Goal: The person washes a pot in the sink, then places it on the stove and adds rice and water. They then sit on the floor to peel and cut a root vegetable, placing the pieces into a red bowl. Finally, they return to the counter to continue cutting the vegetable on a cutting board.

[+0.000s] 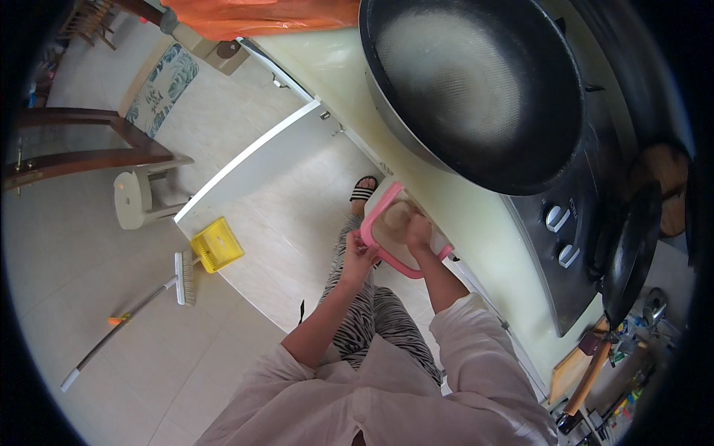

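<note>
In the head view, a container with a pink rim (372,224) sits below the counter's edge, before my legs. Something pale and grainy, perhaps rice, lies inside, with a round pale thing (398,216), perhaps a scoop or cup. My left hand (360,257) grips the container's pink rim at its near left corner. Inside the container's opening, my right hand (418,229) is closed beside the round thing; its fingertips are partly hidden, so I cannot tell whether it holds that thing.
A large black wok (474,95) stands over the stove (580,223) at the upper right. The pale countertop (474,223) runs diagonally beside me. A white cabinet door (251,161) stands swung out at left. On the floor are a yellow dustpan (220,245), a broom (184,279) and a stool (131,200).
</note>
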Available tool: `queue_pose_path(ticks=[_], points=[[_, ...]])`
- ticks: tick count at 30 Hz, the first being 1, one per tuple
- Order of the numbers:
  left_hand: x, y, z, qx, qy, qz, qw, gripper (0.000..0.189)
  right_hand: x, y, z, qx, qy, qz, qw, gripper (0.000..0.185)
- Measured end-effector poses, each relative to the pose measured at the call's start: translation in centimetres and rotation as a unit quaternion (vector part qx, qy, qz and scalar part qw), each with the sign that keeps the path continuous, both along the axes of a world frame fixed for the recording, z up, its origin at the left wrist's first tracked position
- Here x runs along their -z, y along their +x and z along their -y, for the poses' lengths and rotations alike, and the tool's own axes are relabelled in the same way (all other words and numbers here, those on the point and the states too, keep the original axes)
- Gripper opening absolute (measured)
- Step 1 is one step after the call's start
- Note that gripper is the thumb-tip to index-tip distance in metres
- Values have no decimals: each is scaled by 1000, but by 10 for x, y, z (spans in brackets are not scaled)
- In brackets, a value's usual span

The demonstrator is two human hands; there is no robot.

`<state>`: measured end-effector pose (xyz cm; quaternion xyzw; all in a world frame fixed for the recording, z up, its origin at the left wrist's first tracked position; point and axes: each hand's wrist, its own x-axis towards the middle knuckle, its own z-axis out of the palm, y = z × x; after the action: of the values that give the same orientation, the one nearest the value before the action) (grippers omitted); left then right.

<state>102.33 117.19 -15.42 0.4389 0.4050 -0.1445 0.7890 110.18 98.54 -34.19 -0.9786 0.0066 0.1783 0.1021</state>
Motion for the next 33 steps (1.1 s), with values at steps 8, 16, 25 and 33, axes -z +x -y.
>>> queue_pose_path(ticks=[8,16,25,33], points=[[17,-9,3,-41,21,-5,999,40,-165,2,-28,308,331,-244,858,10],[31,-9,3,-16,9,11,1000,39,-342,-39,-16,344,508,-215,760,12],[20,-6,0,-6,20,12,1000,42,-555,20,-45,262,595,-49,758,21],[19,-5,-1,-6,20,12,1000,43,-545,160,-97,26,241,344,907,13]])
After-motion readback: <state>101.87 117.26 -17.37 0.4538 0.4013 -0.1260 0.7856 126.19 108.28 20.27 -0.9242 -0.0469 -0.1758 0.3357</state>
